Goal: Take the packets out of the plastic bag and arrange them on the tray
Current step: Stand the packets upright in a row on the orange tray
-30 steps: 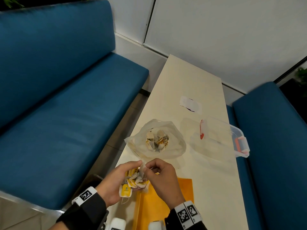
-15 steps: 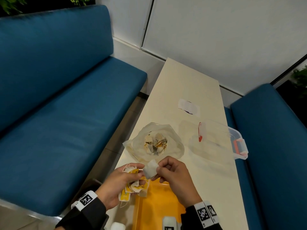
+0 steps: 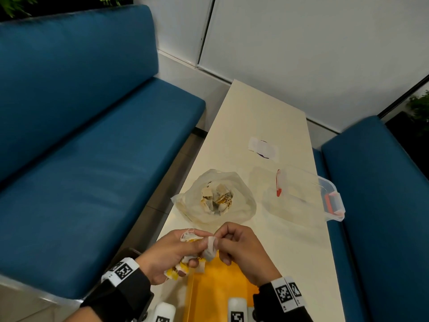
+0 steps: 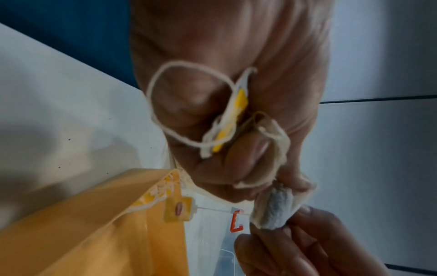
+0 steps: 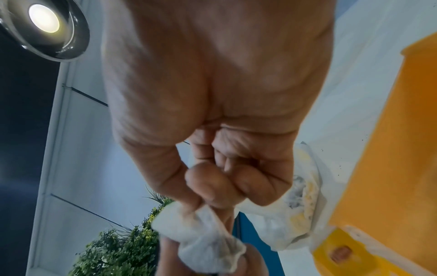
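A clear plastic bag [image 3: 241, 205] lies open on the table with several tea packets [image 3: 217, 198] heaped inside. Nearer me, my left hand [image 3: 192, 249] grips a bunch of packets [image 3: 189, 237] with strings and yellow tags [image 4: 236, 112]. My right hand [image 3: 220, 242] pinches one white packet [image 3: 210, 248] by its top, right beside the left fingertips. The same packet [image 4: 274, 211] hangs between both hands, and it is also the packet [image 5: 208, 237] seen in the right wrist view. The orange tray [image 3: 216, 287] sits just below the hands at the table's near edge.
A clear lidded box [image 3: 301, 196] with red latches stands right of the bag. A white sticker [image 3: 262, 147] lies farther back on the cream table [image 3: 255, 112]. Blue benches [image 3: 92, 159] flank the table on both sides.
My right hand drew one white packet out of the bunch in my left hand, lifted it, and now holds it lower against the left fingers.
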Demonstrator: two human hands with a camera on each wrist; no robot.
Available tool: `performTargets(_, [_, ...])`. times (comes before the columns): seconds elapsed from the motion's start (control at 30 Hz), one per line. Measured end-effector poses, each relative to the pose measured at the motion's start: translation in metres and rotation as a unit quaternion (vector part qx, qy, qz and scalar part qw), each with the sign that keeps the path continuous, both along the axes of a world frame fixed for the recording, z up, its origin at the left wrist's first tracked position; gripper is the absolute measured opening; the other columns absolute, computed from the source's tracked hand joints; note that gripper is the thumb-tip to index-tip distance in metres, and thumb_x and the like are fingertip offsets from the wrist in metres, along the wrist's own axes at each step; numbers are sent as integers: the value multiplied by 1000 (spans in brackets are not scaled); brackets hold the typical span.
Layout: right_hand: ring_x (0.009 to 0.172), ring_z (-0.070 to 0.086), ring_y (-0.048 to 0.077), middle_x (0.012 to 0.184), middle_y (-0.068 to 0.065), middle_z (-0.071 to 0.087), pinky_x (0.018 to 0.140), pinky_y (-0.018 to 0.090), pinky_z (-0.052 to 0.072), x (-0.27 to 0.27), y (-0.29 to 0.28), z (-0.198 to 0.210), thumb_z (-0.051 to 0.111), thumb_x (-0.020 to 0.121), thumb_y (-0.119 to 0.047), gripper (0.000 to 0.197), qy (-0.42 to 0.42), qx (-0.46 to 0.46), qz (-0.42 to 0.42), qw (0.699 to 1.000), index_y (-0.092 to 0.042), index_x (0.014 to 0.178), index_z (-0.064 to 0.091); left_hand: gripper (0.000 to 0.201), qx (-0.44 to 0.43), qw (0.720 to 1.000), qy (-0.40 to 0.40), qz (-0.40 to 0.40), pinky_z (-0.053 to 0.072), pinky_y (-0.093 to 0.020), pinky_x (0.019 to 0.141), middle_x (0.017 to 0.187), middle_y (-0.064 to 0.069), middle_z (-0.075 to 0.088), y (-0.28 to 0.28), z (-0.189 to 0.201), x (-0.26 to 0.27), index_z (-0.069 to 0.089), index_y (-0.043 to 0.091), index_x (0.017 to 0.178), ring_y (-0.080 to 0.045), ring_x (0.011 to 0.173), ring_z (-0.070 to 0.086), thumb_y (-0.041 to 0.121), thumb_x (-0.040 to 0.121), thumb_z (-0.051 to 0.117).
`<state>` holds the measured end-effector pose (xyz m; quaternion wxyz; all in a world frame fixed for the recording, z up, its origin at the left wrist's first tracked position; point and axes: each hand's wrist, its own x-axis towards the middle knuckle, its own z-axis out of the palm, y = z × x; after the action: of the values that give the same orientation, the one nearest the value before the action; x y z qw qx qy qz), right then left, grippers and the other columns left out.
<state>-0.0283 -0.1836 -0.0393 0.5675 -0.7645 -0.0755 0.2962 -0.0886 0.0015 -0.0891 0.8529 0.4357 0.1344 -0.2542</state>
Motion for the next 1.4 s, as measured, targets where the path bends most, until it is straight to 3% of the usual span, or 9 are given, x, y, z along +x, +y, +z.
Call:
performTargets(0.13, [43,36,18,59,15,50,45,26,30,0,-3,-1,67,82,0,9,10,-4,-26,1000,7,82,62,28,7,1000,-12,-9,37,-18,35,86,-18,64,1,2,0,76,10,101,-14,53,51,33,84,74])
performTargets(0.23, [44,35,17,63,17,55,45,25,29,0,-5,1,68,82,-2,8,15,-17,-29,999,5,83,64,15,65,997,-46,-26,40,-19,42,85,-15,69,1,6,1,77,13,92,-13,56,54,25,84,79])
performTargets(0.43, [52,49,16,75,4,66,52,26,44,-1,-17,2,78,82,-11,14,9,-88,22,996,-4,92,72,13,139,989,-47,29,37,-20,41,63,-7,59,6,6,7,71,13,84,-12,50,50,22,85,81])
performTargets(0.57, [61,59,8,85,7,73,66,23,52,-6,-29,-4,75,84,-13,11,-5,-217,92,972,-15,95,76,15,119,990,-62,51,41,-19,43,69,-7,63,18,5,9,74,12,85,-14,55,51,20,81,85])
performTargets(0.83, [69,63,3,83,-8,71,68,18,51,-16,-30,-14,72,85,-14,13,-25,-269,91,959,-25,79,76,38,107,992,-50,41,42,-21,43,87,-19,67,17,-6,5,73,1,102,-16,58,52,27,78,87])
performTargets(0.97, [70,65,3,74,-4,72,68,18,52,-17,-32,-15,73,83,-7,11,-10,-231,66,971,-15,88,78,30,123,990,-40,60,39,-23,43,88,-17,69,16,-9,6,76,10,104,-16,59,53,28,81,86])
performTargets(1.13, [76,73,26,86,21,74,68,29,57,-18,-31,-6,62,84,12,16,13,-88,-21,996,3,91,73,19,162,981,-52,97,42,-25,48,82,-12,70,10,-9,7,77,11,100,-20,62,53,25,87,79])
performTargets(1.3, [62,57,15,79,14,68,57,26,45,-16,-17,0,74,83,0,12,-17,-28,-88,996,-11,84,80,11,186,974,-77,101,44,-24,52,77,-12,70,-4,-4,5,77,12,88,-22,62,52,23,89,77])
performTargets(1.4, [60,62,15,73,14,67,54,26,45,-15,-7,1,71,84,3,10,0,14,-115,993,-4,89,76,16,167,979,-85,81,46,-26,58,78,-12,70,-9,0,3,77,11,89,-21,63,52,27,91,75])
